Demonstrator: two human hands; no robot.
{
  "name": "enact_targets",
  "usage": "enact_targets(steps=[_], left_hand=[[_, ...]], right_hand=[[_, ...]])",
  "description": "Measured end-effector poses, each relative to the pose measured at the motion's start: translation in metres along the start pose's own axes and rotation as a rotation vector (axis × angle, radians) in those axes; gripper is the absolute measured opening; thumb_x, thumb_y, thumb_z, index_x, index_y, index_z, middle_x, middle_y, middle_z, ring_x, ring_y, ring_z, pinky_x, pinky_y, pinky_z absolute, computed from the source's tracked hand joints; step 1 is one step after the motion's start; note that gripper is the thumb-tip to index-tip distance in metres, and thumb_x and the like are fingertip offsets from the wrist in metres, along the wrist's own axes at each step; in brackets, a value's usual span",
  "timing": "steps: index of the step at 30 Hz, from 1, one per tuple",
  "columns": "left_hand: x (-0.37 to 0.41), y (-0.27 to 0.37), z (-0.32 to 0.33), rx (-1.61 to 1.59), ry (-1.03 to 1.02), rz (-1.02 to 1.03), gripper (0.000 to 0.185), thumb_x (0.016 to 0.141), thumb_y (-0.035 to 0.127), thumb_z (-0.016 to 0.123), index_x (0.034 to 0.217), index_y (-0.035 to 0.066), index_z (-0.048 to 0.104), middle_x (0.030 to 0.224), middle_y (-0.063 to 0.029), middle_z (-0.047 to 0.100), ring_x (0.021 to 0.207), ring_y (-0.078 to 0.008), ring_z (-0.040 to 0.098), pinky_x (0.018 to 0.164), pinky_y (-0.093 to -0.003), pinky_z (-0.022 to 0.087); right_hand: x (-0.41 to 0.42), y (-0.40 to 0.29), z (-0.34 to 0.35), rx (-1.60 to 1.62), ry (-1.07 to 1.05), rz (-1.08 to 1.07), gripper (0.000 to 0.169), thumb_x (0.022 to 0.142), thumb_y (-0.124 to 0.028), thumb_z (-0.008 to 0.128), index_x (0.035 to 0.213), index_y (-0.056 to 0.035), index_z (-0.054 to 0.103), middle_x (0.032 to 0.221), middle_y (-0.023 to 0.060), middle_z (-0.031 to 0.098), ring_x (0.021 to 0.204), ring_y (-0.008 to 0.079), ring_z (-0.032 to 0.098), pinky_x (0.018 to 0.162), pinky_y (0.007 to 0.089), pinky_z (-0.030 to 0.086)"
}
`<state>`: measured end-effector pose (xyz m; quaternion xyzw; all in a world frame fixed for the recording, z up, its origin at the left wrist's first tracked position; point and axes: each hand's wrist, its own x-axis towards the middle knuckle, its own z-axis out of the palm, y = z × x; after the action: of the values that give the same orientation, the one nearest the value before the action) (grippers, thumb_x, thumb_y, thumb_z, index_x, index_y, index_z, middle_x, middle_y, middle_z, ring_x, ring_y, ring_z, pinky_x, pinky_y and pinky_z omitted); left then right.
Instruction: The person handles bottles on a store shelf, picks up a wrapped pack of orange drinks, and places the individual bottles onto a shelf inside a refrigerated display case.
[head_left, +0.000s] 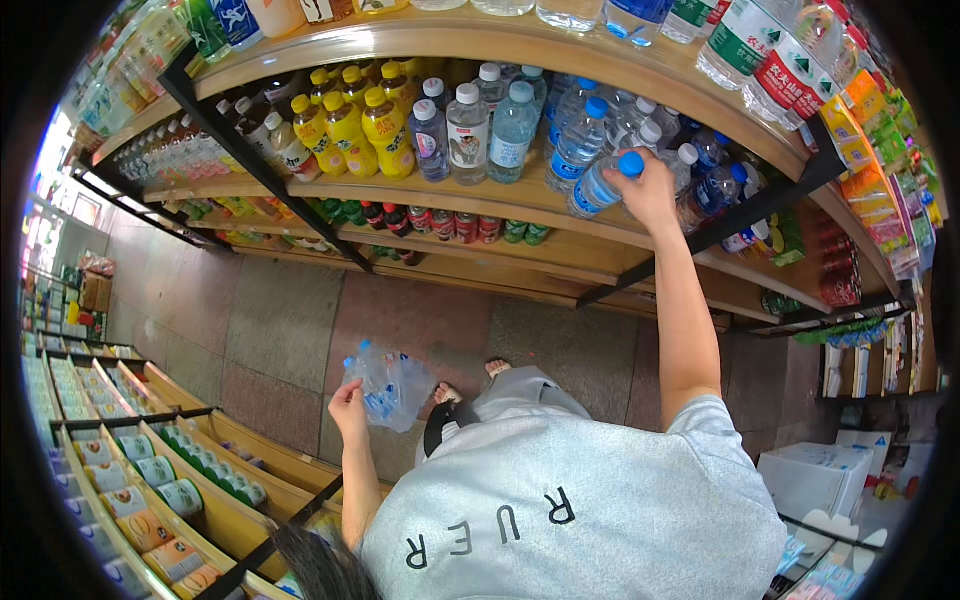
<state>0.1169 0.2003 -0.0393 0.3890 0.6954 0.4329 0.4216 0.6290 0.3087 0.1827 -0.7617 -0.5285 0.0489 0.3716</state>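
My right hand (649, 193) grips a clear water bottle (595, 192) near its blue cap, at the front edge of a wooden shelf (487, 196). The bottle leans a little and has a blue label. Just behind it stands another blue-capped water bottle (575, 144). Low on the left, my left hand (349, 409) is closed on the edge of a translucent plastic bag (409, 386). Blue-capped bottles show inside the bag and at its mouth. The bag hangs beside my feet; its handles are mostly hidden by my fingers.
Yellow-capped drink bottles (386, 135) and other bottles line the shelf. Cans (466, 227) stand one level below. A black shelf post (739, 217) slants down right of my right arm. Behind my left arm is a rack of canned goods (180, 497). Tiled floor (285, 307) lies between.
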Motion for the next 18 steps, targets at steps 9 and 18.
enact_targets(steps=[9, 18], left_hand=[[-0.002, 0.009, 0.035, 0.023, 0.013, 0.039, 0.015, 0.077, -0.002, 0.055, 0.088, 0.0, 0.066, 0.073, -0.0004, 0.059, 0.064, -0.0066, 0.05, 0.058, -0.0197, 0.038], [-0.017, 0.045, 0.054, 0.035, -0.124, 0.025, 0.011, 0.074, 0.0, 0.055, 0.077, 0.0, 0.066, 0.064, 0.0015, 0.056, 0.054, -0.0036, 0.045, 0.048, -0.0192, 0.034]], right_hand=[[0.028, 0.02, 0.014, 0.1, -0.057, -0.104, 0.036, 0.068, -0.021, 0.073, 0.098, -0.0061, 0.058, 0.083, 0.0123, 0.063, 0.077, 0.0278, 0.062, 0.067, 0.0358, 0.048], [0.13, 0.029, 0.031, -0.135, -0.266, -0.077, 0.043, 0.061, -0.02, 0.076, 0.097, -0.0041, 0.058, 0.103, 0.0144, 0.058, 0.1, 0.0286, 0.054, 0.083, 0.0341, 0.042]])
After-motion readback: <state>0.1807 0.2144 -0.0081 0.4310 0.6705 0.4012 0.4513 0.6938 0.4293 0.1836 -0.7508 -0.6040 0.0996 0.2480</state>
